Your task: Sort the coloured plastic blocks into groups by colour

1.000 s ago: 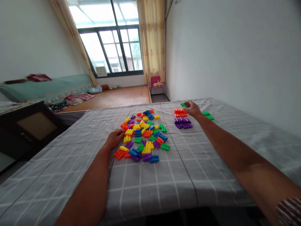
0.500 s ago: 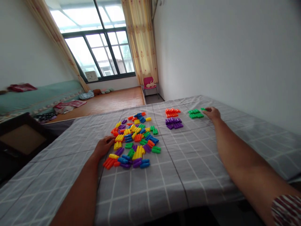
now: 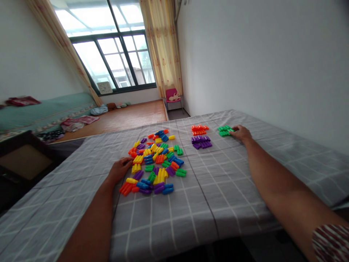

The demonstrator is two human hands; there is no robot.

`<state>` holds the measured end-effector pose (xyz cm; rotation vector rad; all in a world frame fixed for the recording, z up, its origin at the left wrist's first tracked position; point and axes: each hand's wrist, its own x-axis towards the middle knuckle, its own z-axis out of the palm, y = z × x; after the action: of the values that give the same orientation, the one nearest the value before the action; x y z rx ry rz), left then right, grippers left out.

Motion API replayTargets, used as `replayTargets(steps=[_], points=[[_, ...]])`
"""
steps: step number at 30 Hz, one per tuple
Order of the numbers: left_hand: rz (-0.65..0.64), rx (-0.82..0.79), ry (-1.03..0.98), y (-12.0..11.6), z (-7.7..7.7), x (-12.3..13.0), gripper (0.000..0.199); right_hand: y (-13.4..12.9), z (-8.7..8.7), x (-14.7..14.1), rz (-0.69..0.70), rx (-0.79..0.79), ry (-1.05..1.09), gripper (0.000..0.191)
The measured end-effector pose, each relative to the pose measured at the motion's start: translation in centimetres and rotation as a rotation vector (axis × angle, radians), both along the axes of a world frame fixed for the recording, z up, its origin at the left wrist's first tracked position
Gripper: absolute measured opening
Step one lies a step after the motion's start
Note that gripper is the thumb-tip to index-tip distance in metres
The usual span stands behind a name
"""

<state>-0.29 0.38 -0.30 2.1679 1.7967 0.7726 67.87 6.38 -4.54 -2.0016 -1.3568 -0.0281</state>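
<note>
My right hand point(image 3: 241, 134), its fingers pinched on a green plastic building block, is at the right edge of a small group of green blocks point(image 3: 224, 130). The fingertips partly cover the held block, which touches or nearly touches the group. Left of it lie a group of orange blocks point(image 3: 199, 130) and, just nearer, a group of purple blocks point(image 3: 201, 142). My left hand point(image 3: 121, 169) rests on the cloth with loosely bent fingers at the left edge of a mixed pile of blocks point(image 3: 155, 158). I see nothing held in it; its fingertips are partly hidden.
A grey checked cloth point(image 3: 191, 207) covers the table. A white wall point(image 3: 259, 62) runs along the right. Beyond the table are a low wooden bed point(image 3: 139, 112), a pink chair point(image 3: 172, 95) and a window. A dark cabinet point(image 3: 24, 163) stands at the left.
My right hand has moved slightly left and nearer, bringing the green block against or close to the green group. My left hand stays in place by the pile.
</note>
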Motion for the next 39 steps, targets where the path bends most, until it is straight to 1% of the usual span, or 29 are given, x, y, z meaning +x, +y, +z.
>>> replayTargets(steps=[2,6,8,10,12,13,15,17,18,20,21,22,23,25,28,31,36,38,39], points=[[-0.004,-0.001,-0.002,0.0,0.0,0.0,0.047,0.0,0.1,-0.1,-0.01,-0.004,0.001,0.036],[-0.014,0.005,0.0,0.0,-0.1,0.0,0.048,-0.4,0.4,-0.3,-0.008,-0.074,0.012,0.038],[-0.012,0.006,-0.001,0.0,-0.1,0.0,0.048,-0.7,0.8,-0.6,-0.017,-0.081,-0.001,0.039],[-0.015,0.006,-0.007,0.0,-0.2,0.0,0.047,-1.0,1.7,-1.3,-0.039,-0.012,-0.033,0.037],[-0.025,0.007,-0.015,0.1,-0.4,-0.1,0.046,-1.2,3.2,-3.0,-0.018,0.115,-0.08,0.031],[-0.028,0.009,-0.016,0.1,-0.5,-0.2,0.046,-1.2,4.0,-4.3,0.034,0.174,-0.104,0.028],[-0.029,0.011,-0.013,0.2,-0.6,-0.2,0.046,-1.6,5.7,-7.9,0.207,0.24,-0.13,0.023],[-0.026,0.01,-0.011,0.2,-0.6,-0.2,0.045,-2.3,6.9,-12.8,0.433,0.208,-0.112,0.022],[-0.026,0.009,-0.011,0.1,-0.6,-0.1,0.045,-2.8,7.2,-15.4,0.554,0.163,-0.101,0.023],[-0.028,0.013,-0.012,0.0,-0.4,0.0,0.044,-4.0,7.1,-20.5,0.8,0.043,-0.118,0.024],[-0.031,0.017,-0.012,-0.1,-0.4,0.1,0.044,-4.5,6.8,-22.7,0.902,0.001,-0.144,0.025],[-0.033,0.021,-0.011,-0.2,-0.3,0.2,0.043,-4.9,6.3,-24.6,0.976,-0.03,-0.176,0.025],[-0.034,0.025,-0.01,-0.3,-0.3,0.2,0.043,-5.2,5.8,-26.2,1.017,-0.049,-0.217,0.026],[-0.033,0.03,-0.008,-0.4,-0.3,0.3,0.042,-5.2,5.0,-28.2,1.032,-0.07,-0.307,0.03],[-0.028,0.028,-0.013,-0.4,-0.3,0.3,0.041,-4.3,4.3,-29.3,1.005,-0.111,-0.373,0.034],[-0.028,0.018,-0.022,-0.4,-0.4,0.3,0.042,-3.5,4.3,-29.1,1.031,-0.17,-0.338,0.033],[-0.041,0.015,-0.021,-0.2,-0.5,0.2,0.043,-3.7,5.0,-28.2,1.061,-0.327,-0.249,0.046],[-0.045,0.014,-0.019,0.0,-0.5,0.1,0.044,-3.8,5.6,-27.5,1.057,-0.374,-0.182,0.051],[-0.046,0.015,-0.018,0.0,-0.6,0.0,0.045,-3.6,6.1,-27.0,1.054,-0.371,-0.131,0.052]])
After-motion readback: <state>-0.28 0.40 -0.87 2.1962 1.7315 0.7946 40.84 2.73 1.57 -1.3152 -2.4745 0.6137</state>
